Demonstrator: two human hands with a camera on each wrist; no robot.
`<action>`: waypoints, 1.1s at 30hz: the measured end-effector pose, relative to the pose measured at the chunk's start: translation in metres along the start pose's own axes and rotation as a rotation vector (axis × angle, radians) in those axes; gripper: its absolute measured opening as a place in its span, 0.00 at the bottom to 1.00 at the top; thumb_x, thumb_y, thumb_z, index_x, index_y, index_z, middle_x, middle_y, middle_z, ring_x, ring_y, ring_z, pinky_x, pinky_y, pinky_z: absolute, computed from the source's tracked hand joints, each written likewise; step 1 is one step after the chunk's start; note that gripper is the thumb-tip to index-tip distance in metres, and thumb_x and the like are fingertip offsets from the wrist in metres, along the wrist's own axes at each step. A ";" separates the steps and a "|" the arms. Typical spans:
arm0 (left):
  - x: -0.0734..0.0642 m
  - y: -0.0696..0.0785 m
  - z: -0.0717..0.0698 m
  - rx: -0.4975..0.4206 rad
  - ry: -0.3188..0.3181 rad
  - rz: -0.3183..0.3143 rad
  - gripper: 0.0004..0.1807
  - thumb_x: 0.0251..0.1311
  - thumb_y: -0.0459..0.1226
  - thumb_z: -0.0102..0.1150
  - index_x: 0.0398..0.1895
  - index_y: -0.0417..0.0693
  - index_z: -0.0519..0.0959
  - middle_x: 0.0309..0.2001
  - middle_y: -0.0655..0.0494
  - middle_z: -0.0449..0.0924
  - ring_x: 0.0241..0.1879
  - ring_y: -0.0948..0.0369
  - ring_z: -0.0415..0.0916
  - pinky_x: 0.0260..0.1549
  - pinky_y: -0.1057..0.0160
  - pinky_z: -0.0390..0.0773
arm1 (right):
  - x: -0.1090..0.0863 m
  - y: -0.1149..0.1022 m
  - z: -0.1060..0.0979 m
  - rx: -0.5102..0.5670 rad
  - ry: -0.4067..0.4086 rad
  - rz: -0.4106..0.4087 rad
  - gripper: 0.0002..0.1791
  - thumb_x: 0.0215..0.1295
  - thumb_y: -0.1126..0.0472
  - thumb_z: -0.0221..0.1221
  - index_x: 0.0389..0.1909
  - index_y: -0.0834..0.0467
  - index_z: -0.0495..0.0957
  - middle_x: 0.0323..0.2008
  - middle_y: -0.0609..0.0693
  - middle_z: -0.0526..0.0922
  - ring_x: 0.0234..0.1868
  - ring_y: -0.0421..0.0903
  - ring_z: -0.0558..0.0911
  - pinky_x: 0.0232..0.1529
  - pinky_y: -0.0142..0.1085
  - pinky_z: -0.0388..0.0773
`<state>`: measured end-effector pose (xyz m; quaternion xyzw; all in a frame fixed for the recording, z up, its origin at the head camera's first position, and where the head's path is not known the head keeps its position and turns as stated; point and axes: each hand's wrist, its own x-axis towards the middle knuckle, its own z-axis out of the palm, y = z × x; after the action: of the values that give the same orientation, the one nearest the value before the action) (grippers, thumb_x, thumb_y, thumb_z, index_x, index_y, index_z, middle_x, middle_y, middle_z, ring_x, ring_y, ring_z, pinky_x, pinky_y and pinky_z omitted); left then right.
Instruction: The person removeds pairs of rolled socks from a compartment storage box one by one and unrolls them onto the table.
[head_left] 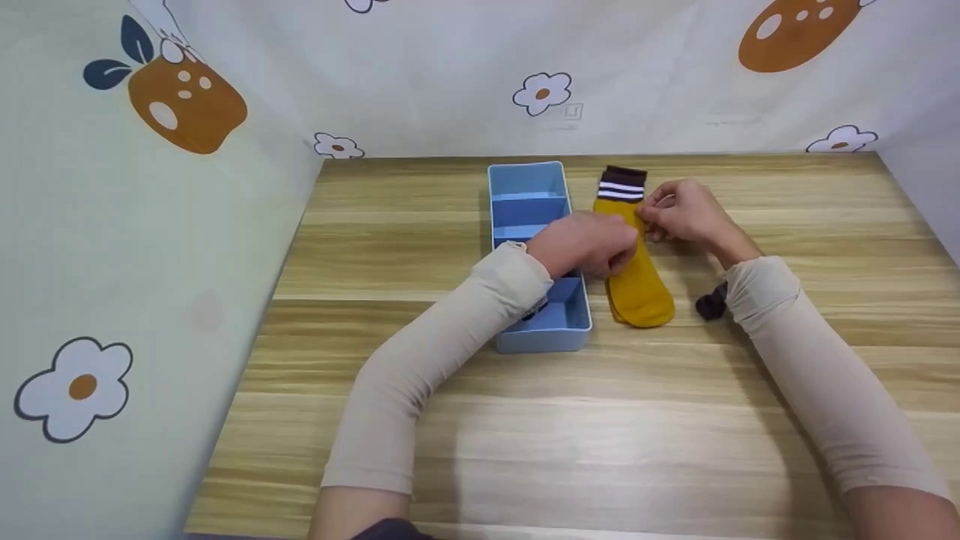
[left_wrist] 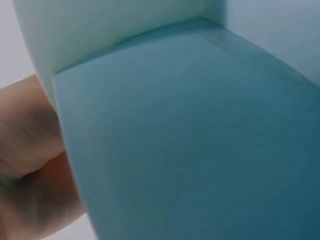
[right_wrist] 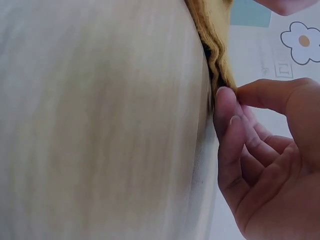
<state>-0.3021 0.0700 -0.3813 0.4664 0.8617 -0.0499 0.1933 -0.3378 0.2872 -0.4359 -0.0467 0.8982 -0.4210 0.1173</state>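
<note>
A pair of mustard-yellow socks (head_left: 637, 289) with dark brown cuffs and white stripes lies flat on the table, one on the other. My right hand (head_left: 686, 214) pinches their right edge below the cuff. In the right wrist view, the thumb and fingertips meet on the layered yellow edge (right_wrist: 212, 42). From the left, my left hand (head_left: 585, 240) reaches across a blue divided box (head_left: 544, 341) to the socks, its fingers bent down over them. Whether those fingertips grip the fabric is hidden. The left wrist view is mostly filled by the box wall (left_wrist: 175, 140), with part of the hand (left_wrist: 30, 135) beyond it.
The box stands lengthwise left of the socks, its middle hidden under my left forearm. A wood-grain table (head_left: 375, 247) spreads around it. Patterned sheeting (head_left: 450, 82) rises at the back and sides. A small dark object (head_left: 711, 302) shows beside my right wrist.
</note>
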 end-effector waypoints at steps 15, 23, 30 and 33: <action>0.003 0.001 0.003 -0.043 0.144 0.116 0.07 0.78 0.40 0.59 0.52 0.51 0.82 0.42 0.57 0.79 0.45 0.58 0.77 0.49 0.64 0.79 | -0.003 0.001 -0.001 -0.072 -0.026 -0.028 0.17 0.85 0.53 0.54 0.57 0.64 0.70 0.22 0.45 0.85 0.21 0.39 0.83 0.26 0.31 0.79; 0.007 0.001 0.007 -0.084 0.133 0.112 0.08 0.76 0.37 0.60 0.52 0.51 0.86 0.45 0.56 0.86 0.46 0.59 0.80 0.52 0.64 0.82 | -0.003 0.005 -0.003 0.013 -0.074 -0.015 0.23 0.79 0.53 0.63 0.60 0.65 0.70 0.27 0.43 0.90 0.25 0.39 0.87 0.28 0.32 0.84; 0.007 0.003 0.009 -0.077 0.133 0.078 0.14 0.68 0.44 0.75 0.51 0.51 0.84 0.47 0.56 0.86 0.49 0.57 0.80 0.56 0.63 0.82 | -0.007 0.005 -0.005 0.000 -0.085 -0.037 0.23 0.74 0.60 0.68 0.63 0.65 0.75 0.32 0.47 0.88 0.27 0.41 0.86 0.28 0.33 0.85; 0.008 0.005 0.010 -0.059 0.149 0.060 0.17 0.64 0.50 0.78 0.46 0.51 0.85 0.40 0.58 0.84 0.45 0.58 0.79 0.51 0.64 0.81 | -0.010 0.006 -0.008 -0.023 -0.062 -0.029 0.23 0.74 0.57 0.70 0.62 0.63 0.76 0.34 0.49 0.87 0.27 0.40 0.86 0.28 0.32 0.85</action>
<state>-0.2986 0.0760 -0.3932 0.4887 0.8604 0.0160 0.1436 -0.3303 0.2992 -0.4340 -0.0743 0.8982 -0.4105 0.1384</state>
